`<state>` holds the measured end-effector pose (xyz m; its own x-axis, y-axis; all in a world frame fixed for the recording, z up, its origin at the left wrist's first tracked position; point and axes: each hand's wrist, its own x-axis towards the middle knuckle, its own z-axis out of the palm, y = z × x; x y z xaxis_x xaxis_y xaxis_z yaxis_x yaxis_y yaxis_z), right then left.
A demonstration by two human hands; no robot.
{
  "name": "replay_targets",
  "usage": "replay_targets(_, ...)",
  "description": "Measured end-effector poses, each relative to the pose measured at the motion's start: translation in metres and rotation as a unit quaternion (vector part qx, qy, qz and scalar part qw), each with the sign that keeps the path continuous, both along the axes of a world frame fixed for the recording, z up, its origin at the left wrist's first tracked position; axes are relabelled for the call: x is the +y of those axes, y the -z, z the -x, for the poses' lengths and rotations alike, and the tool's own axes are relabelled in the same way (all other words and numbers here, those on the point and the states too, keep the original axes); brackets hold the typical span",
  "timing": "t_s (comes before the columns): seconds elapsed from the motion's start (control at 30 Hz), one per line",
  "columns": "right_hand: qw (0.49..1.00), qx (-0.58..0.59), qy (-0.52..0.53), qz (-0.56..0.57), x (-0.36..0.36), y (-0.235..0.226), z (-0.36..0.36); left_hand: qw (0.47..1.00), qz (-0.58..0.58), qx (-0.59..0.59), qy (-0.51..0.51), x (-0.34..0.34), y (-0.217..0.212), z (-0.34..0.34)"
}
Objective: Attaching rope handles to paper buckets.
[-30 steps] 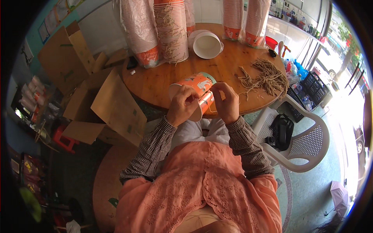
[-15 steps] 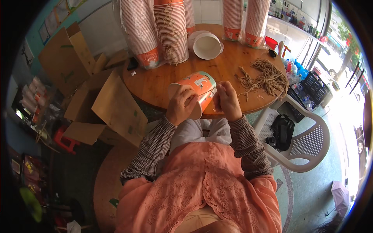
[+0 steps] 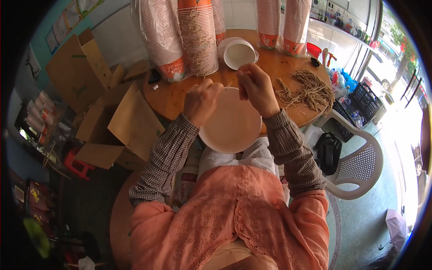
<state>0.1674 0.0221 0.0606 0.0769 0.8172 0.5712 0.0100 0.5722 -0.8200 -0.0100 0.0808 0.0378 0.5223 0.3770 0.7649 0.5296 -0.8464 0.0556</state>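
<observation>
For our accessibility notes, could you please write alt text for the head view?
Seen from above, a seated person's left hand and right hand hold a white paper bucket, mouth up, over a round wooden table with stacked paper cups and a bundle of tan cords.

– What's the room like?
– A round wooden table [image 3: 173, 96], with flattened cardboard boxes [image 3: 108, 112] on the dark floor to its left.
– And the walls?
– White at the back, teal [image 3: 67, 33] on the left with posters.
– The right side?
– A white plastic chair [image 3: 360, 168], and bright daylight through the glass front [image 3: 360, 31].
</observation>
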Motion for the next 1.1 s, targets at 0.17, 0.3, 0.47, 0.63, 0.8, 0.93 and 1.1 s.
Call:
replay_targets(0.17,0.916,-0.321,0.185,-0.156,0.041,0.001,-0.008,0.998,0.041,0.023,-0.052,0.036,0.013,-0.01)
replay_targets(0.3,0.899,-0.394,0.18,-0.06,0.06,0.001,-0.014,0.99,0.139,-0.024,-0.003,0.059,0.03,-0.022)
replay_targets(0.47,0.899,-0.413,0.137,-0.042,0.078,0.0,-0.02,0.924,0.293,-0.175,0.175,0.076,0.023,-0.037)
replay_targets(0.63,0.917,-0.369,0.149,-0.026,0.09,-0.002,-0.013,0.864,0.396,-0.232,0.207,0.085,0.028,-0.036)
replay_targets(0.8,0.908,-0.368,0.201,-0.009,0.102,-0.004,-0.008,0.886,0.401,-0.179,0.148,0.082,0.034,-0.038)
replay_targets(0.93,0.89,-0.297,0.342,-0.048,0.117,-0.025,-0.03,0.877,0.452,-0.117,0.116,0.06,0.029,-0.041)
replay_targets(1.1,0.921,-0.19,0.338,-0.033,0.13,-0.018,-0.036,0.952,0.28,-0.091,0.087,0.057,0.036,-0.045)
